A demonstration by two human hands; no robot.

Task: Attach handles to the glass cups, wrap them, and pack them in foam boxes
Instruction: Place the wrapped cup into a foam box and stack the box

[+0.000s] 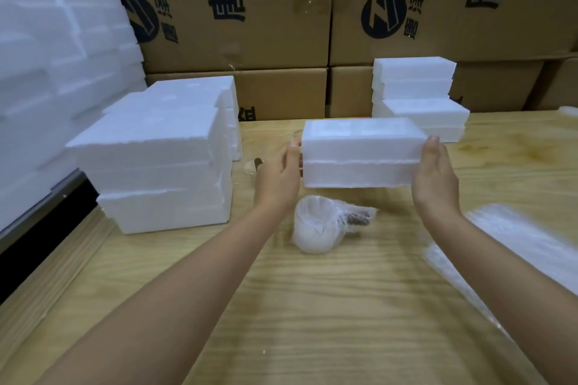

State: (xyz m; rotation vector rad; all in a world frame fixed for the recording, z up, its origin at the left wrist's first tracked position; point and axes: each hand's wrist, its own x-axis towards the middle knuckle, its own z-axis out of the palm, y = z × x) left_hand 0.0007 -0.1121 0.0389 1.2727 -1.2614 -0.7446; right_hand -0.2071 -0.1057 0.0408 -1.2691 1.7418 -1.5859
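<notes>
In the head view, one closed foam box [359,155], its two halves joined at a seam, is held above the wooden table [312,316] between two hands. The left hand [278,180] and the right hand [434,176] each press one end of it, with the fingers nearly straight and not curled around it. One wrapped cup [314,230] lies on its side on the table, just below the box. One foam stack [156,166] stands at the left and another, the back stack [416,97], behind. Bubble wrap sheets [516,247] lie at the right, and cardboard cartons [250,25] form the background.
</notes>
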